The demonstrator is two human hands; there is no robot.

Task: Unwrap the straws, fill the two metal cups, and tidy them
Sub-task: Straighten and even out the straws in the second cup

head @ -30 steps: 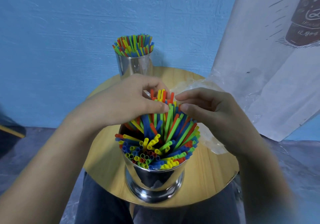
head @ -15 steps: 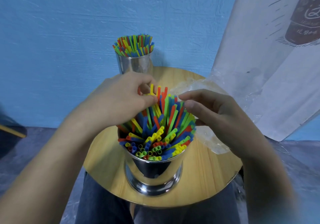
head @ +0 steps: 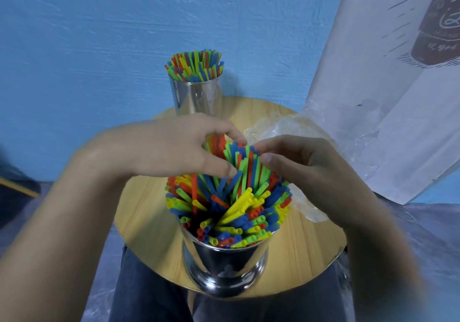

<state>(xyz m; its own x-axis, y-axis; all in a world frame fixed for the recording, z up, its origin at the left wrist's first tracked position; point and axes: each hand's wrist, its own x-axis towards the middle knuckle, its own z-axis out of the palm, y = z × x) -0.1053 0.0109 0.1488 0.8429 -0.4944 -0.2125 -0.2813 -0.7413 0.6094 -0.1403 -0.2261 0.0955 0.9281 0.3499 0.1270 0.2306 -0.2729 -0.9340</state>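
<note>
A shiny metal cup (head: 225, 264) stands at the near edge of the round wooden table (head: 149, 219), packed with red, yellow, green and blue straws (head: 231, 202) that lean and fan out unevenly. My left hand (head: 174, 147) reaches in from the left, thumb and fingers curled round a bunch of the far straws. My right hand (head: 306, 170) comes from the right and pinches the tops of the same bunch between thumb and fingertips. A second metal cup (head: 196, 97) at the table's far edge holds its own straws (head: 194, 66), upright and even.
Crumpled clear plastic wrap (head: 281, 127) lies on the table's right side, partly under my right hand. A white printed banner (head: 388, 85) leans at the right against the blue wall (head: 99, 35). My dark trousers (head: 149, 296) show below the table edge.
Both hands have drawn together over the far straws, my right fingertips now closed on their tops. The straws in the near cup have shifted and lean more to the right.
</note>
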